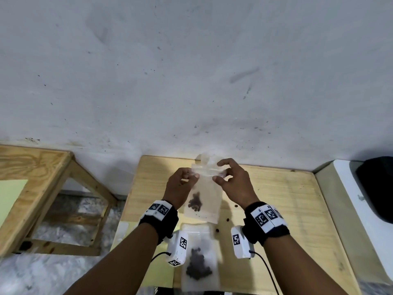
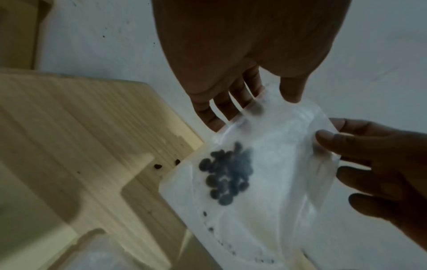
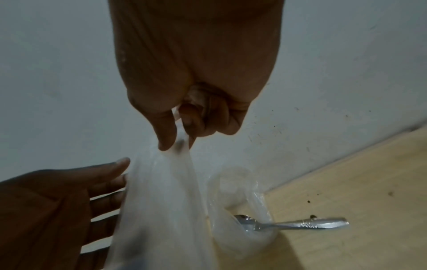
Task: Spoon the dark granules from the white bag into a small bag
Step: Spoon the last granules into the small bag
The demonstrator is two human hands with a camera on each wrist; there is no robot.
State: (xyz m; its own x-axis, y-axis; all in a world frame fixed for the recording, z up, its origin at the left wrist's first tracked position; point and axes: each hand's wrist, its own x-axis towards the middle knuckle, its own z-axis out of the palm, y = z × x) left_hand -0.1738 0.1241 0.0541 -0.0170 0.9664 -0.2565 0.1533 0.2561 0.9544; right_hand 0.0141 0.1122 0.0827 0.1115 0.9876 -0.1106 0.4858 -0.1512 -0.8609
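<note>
Here both hands, left hand [image 1: 180, 184] and right hand [image 1: 232, 182], pinch the small bag's [image 1: 205, 201] top corners above the tabletop [image 1: 276, 201]; dark granules [image 1: 195, 202] sit inside.

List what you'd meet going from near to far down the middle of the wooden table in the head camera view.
Small bag of dark granules lying flat → loose granules on the table → small bag of granules held up → left hand and right hand pinching its top.
</note>
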